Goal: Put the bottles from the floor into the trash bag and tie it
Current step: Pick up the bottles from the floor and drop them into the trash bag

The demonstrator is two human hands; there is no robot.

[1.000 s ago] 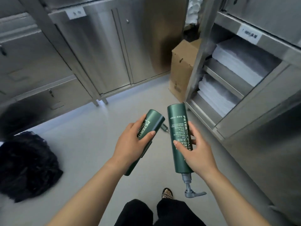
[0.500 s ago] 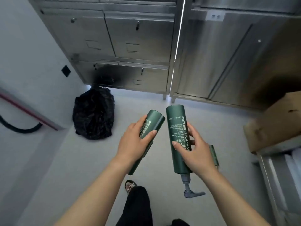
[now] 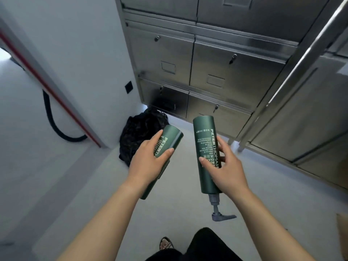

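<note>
Steel cabinets point(image 3: 216, 72) across back and right side, small key point(image 3: 234, 57) stuck in one lock. White wall point(image 3: 75, 44) on left, black square plate point(image 3: 129, 87) low down, red stripe point(image 3: 47, 85) slanting, black hose point(image 3: 54, 121) looping under it. Grey floor point(image 3: 282, 194), cardboard corner point(image 3: 342, 228) at right edge.

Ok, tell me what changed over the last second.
The view swung left: the bag, a second ago at the left edge, now lies ahead on the floor just beyond the left hand, by the lockers; the shelves are out of view. Nothing was taken or let go. The left hand still grips the left bottle, the right hand the pump bottle, pump down.
</note>
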